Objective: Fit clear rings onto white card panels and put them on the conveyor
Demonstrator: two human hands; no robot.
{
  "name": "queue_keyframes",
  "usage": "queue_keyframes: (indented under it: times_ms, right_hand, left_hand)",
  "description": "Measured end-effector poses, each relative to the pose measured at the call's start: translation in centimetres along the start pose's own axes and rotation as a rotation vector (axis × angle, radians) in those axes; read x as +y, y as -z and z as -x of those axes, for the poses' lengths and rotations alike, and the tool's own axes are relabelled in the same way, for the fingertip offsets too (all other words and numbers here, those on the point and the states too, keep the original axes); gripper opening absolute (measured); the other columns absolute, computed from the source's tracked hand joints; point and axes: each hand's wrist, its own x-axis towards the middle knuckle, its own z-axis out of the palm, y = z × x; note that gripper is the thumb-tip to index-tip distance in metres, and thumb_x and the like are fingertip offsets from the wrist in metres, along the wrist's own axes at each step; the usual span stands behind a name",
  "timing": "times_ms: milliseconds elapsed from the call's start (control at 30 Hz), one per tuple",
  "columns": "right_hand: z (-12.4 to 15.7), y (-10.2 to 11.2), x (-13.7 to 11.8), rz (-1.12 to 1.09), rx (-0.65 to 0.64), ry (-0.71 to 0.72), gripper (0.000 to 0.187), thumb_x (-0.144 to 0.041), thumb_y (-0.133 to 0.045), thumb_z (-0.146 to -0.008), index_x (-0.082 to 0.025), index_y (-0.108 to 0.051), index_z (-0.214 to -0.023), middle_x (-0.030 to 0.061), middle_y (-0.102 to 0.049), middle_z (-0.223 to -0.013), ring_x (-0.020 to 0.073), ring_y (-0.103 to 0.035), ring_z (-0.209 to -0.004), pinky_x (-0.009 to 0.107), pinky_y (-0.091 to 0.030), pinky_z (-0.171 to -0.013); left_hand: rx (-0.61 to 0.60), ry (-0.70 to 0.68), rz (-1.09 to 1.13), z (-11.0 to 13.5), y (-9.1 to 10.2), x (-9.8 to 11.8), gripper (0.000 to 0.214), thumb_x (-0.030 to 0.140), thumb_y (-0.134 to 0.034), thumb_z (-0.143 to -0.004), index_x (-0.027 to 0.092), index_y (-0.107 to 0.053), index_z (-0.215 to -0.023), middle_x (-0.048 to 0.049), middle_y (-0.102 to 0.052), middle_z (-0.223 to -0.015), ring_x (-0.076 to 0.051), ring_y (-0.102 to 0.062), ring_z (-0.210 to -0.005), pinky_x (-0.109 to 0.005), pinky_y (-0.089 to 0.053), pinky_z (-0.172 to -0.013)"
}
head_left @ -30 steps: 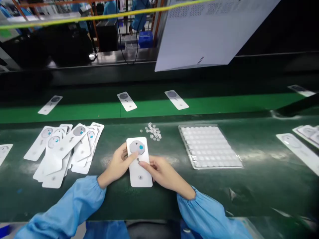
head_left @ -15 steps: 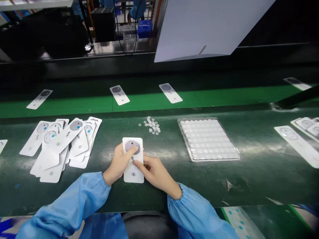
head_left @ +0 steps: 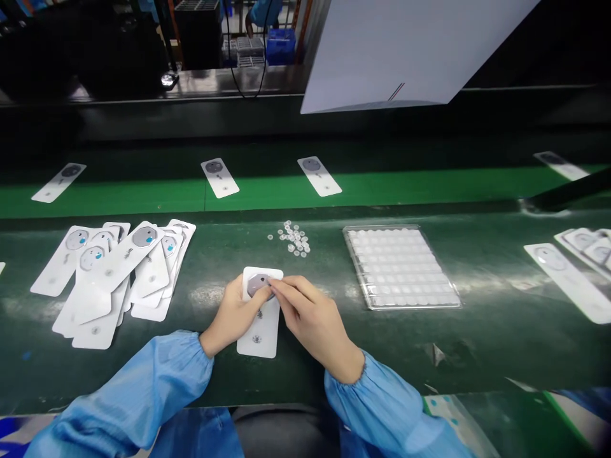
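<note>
White card (head_left: 262, 327) between the hands, clamped under the left hand's (head_left: 233, 315) thumb; right hand's (head_left: 317, 321) fingertips have risen to the grey disc (head_left: 254, 284), suggesting work there. Whether they grip anything: indeterminable.

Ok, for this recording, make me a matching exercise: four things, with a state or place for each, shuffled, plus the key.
1. White card at front centre
2. Small round translucent pieces
3. Shallow clear tray
4. White card pile

A. filled with rows of white pieces
B. overlapping untidily
C. held in the left hand
D. loosely scattered

Pairs: 1-C, 2-D, 3-A, 4-B
</note>
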Motion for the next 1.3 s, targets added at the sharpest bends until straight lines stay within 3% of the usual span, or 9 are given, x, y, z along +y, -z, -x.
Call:
queue_keyframes:
  times_ms: [100,300,500,600,800,1033,1100,1200,1300]
  right_hand:
    - [0.0,-0.5,0.6,0.124,-0.040,0.031,0.028,-0.023,-0.046,-0.107,-0.023,-0.073,-0.115,0.0074,-0.075,-0.104,0.0175,-0.072,-0.083,0.027,-0.054,-0.062]
    - [0.0,-0.9,0.6,0.115,-0.053,-0.014,0.025,-0.024,-0.045,-0.107,-0.022,-0.070,-0.105,0.0072,-0.073,-0.102,0.0161,-0.069,-0.078,0.026,-0.049,-0.058]
    - [-1.0,-0.4,0.1,-0.370,-0.116,-0.269,0.025,-0.036,-0.048,-0.106,-0.022,-0.062,-0.091,0.0054,-0.063,-0.087,0.0165,-0.061,-0.071,0.026,-0.050,-0.056]
    - [-0.9,-0.3,0.3,-0.454,-0.094,-0.327,0.024,-0.038,-0.052,-0.104,-0.021,-0.064,-0.091,0.0053,-0.063,-0.087,0.0169,-0.062,-0.071,0.026,-0.050,-0.054]
    - [-0.1,-1.1,1.0,-0.121,-0.009,-0.058,0.021,-0.024,-0.049,-0.106,-0.023,-0.069,-0.108,0.0077,-0.070,-0.103,0.0203,-0.069,-0.089,0.031,-0.055,-0.073]
    - [0.1,-1.5,1.0,0.179,-0.098,-0.074,0.027,-0.025,-0.038,-0.109,-0.021,-0.062,-0.099,0.0073,-0.066,-0.102,0.0159,-0.064,-0.073,0.028,-0.038,-0.049]
    - [0.1,-1.5,0.9,0.086,-0.114,-0.118,0.025,-0.026,-0.037,-0.109,-0.021,-0.058,-0.097,0.0075,-0.063,-0.101,0.0166,-0.063,-0.076,0.027,-0.040,-0.052]
    - [-0.3,-1.6,0.6,-0.212,-0.110,-0.215,0.022,-0.029,-0.039,-0.108,-0.022,-0.055,-0.095,0.0061,-0.058,-0.097,0.0177,-0.061,-0.083,0.028,-0.047,-0.065]
    - [-1.0,-1.1,0.3,-0.471,-0.073,-0.335,0.024,-0.038,-0.045,-0.106,-0.022,-0.057,-0.093,0.0043,-0.056,-0.091,0.0174,-0.058,-0.080,0.029,-0.048,-0.068]
  left_hand:
    - [-0.045,-0.015,-0.035,0.2,0.2,0.0,0.020,0.033,-0.068,-0.089,0.015,-0.069,-0.099,-0.0029,-0.070,-0.086,-0.016,-0.064,-0.076,-0.025,-0.051,-0.067]
    - [-0.067,-0.041,-0.060,0.4,0.4,0.0,0.015,0.023,-0.066,-0.086,0.016,-0.070,-0.098,-0.0012,-0.068,-0.083,-0.016,-0.063,-0.073,-0.024,-0.049,-0.065]
    - [-0.101,0.051,0.091,0.1,0.6,0.2,0.021,0.029,-0.070,-0.084,0.015,-0.070,-0.100,-0.0034,-0.072,-0.087,-0.017,-0.065,-0.075,-0.024,-0.050,-0.064]
    - [-0.123,0.057,0.090,0.2,0.6,0.1,0.026,0.031,-0.071,-0.086,0.014,-0.071,-0.105,-0.0053,-0.074,-0.093,-0.018,-0.067,-0.080,-0.025,-0.051,-0.067]
    - [-0.147,0.023,0.032,0.4,0.6,-0.4,0.025,0.029,-0.067,-0.090,0.015,-0.069,-0.110,-0.0042,-0.072,-0.091,-0.017,-0.065,-0.076,-0.025,-0.050,-0.065]
    - [-0.143,-0.026,-0.055,0.4,0.6,-0.5,0.020,0.031,-0.067,-0.090,0.014,-0.068,-0.100,-0.0035,-0.069,-0.085,-0.016,-0.063,-0.074,-0.025,-0.050,-0.065]
    - [-0.136,-0.012,-0.024,0.3,0.7,-0.4,0.020,0.031,-0.068,-0.089,0.014,-0.068,-0.100,-0.0035,-0.070,-0.086,-0.016,-0.063,-0.074,-0.025,-0.050,-0.066]
    - [-0.130,0.026,0.050,0.1,0.7,-0.3,0.023,0.029,-0.069,-0.086,0.013,-0.068,-0.102,-0.0045,-0.072,-0.089,-0.017,-0.065,-0.076,-0.025,-0.051,-0.067]
    - [-0.120,0.073,0.108,0.0,0.7,-0.1,0.026,0.030,-0.072,-0.083,0.013,-0.069,-0.102,-0.0056,-0.075,-0.090,-0.018,-0.068,-0.077,-0.025,-0.052,-0.066]
